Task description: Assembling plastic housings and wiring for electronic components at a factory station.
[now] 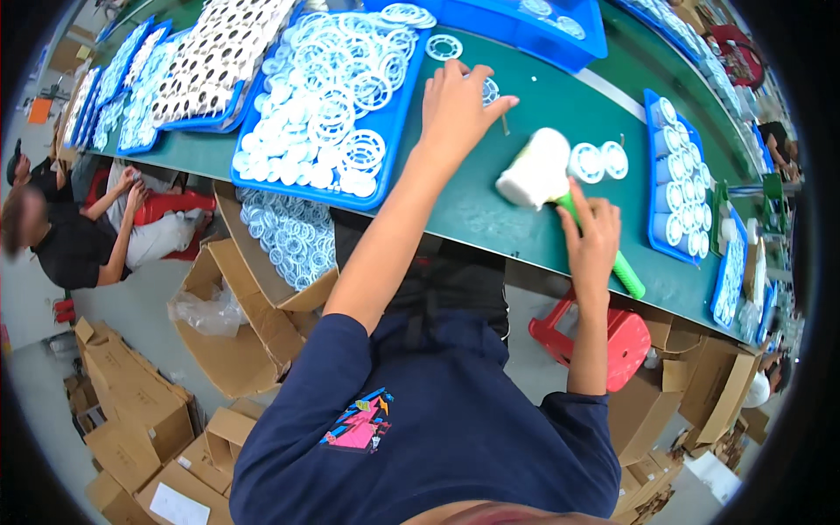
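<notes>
Gripping a white-headed mallet point(535, 166) by its green handle, a person's right hand point(595, 232) is closed over a green worktable point(472, 206), the tool's head pointing far and left. Whether that head touches the surface cannot be told. Farther left, the left hand point(459, 105) bends over a round disc point(491, 91), thumb apart from the fingers, which partly hide the piece; whether they pinch it cannot be told. Just right of the mallet head lie two white round pieces point(600, 162), side by side. A slotted ring point(444, 47) sits beyond the left fingertips, near a blue bin point(516, 33) on the far side. At left, a blue tray point(395, 144) brims with white rings and caps point(332, 118); at right, a narrower blue tray point(653, 166) carries rows of white cylindrical parts point(674, 195). A red stool point(626, 346) stands at the table's near edge.
</notes>
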`<state>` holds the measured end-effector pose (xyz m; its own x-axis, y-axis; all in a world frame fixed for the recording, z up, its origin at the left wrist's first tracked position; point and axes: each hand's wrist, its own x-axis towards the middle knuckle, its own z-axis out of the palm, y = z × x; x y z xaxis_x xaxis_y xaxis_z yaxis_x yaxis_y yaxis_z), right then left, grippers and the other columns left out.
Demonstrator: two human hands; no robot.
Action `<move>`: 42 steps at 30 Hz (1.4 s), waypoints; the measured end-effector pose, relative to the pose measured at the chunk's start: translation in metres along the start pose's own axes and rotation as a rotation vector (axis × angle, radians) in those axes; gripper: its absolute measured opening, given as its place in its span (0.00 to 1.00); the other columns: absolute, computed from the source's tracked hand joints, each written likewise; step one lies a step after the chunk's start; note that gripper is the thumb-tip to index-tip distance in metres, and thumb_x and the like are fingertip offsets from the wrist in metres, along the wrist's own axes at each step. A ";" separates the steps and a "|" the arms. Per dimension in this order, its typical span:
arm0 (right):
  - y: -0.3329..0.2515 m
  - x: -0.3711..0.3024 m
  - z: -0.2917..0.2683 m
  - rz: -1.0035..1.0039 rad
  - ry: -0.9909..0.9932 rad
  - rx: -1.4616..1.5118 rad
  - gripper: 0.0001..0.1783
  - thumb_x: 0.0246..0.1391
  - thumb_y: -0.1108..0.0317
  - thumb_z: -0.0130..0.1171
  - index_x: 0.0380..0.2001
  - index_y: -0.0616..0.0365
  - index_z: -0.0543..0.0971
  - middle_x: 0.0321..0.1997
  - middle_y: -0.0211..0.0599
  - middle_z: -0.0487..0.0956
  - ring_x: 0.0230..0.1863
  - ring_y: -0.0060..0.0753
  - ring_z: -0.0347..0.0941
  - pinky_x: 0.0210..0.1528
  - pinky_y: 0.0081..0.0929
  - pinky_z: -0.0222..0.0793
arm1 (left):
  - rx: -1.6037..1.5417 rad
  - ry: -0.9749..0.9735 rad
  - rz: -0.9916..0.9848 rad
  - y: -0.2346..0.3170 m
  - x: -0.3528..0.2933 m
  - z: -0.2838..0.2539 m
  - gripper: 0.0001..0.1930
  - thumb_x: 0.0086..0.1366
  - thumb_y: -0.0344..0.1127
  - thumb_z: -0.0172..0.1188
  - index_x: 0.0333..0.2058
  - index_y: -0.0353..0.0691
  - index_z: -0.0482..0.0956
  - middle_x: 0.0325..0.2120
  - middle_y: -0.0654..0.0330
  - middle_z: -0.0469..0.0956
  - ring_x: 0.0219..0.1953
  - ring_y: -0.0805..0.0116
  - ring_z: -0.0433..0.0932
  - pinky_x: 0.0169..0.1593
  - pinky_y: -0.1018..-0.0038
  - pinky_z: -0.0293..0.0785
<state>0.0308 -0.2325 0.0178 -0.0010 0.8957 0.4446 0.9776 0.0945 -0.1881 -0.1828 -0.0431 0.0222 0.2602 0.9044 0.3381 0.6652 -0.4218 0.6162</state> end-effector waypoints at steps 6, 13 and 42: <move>-0.041 0.018 -0.022 0.019 0.086 0.262 0.23 0.55 0.73 0.71 0.55 0.57 0.84 0.55 0.44 0.77 0.56 0.49 0.72 0.56 0.42 0.70 | -0.461 -0.017 0.009 -0.023 -0.039 -0.004 0.30 0.66 0.44 0.68 0.63 0.38 0.73 0.58 0.43 0.73 0.62 0.43 0.73 0.63 0.57 0.71; -0.176 0.087 0.019 -0.509 -0.162 0.551 0.15 0.48 0.74 0.68 0.42 0.58 0.85 0.43 0.42 0.82 0.46 0.50 0.76 0.52 0.45 0.74 | -0.173 0.208 -0.054 -0.005 -0.102 -0.007 0.37 0.53 0.51 0.78 0.60 0.48 0.77 0.52 0.48 0.72 0.49 0.47 0.73 0.55 0.57 0.72; -0.124 0.082 0.026 0.285 -0.231 0.836 0.11 0.62 0.74 0.66 0.47 0.64 0.84 0.38 0.40 0.79 0.32 0.28 0.77 0.33 0.27 0.72 | -0.321 0.146 -0.032 -0.008 -0.116 -0.016 0.35 0.53 0.38 0.75 0.60 0.37 0.73 0.52 0.50 0.73 0.55 0.48 0.73 0.57 0.57 0.68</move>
<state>-0.0957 -0.1594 0.0553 0.0870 0.9896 0.1144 0.4763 0.0595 -0.8773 -0.2300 -0.1458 -0.0107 0.1249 0.9085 0.3989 0.4116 -0.4133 0.8123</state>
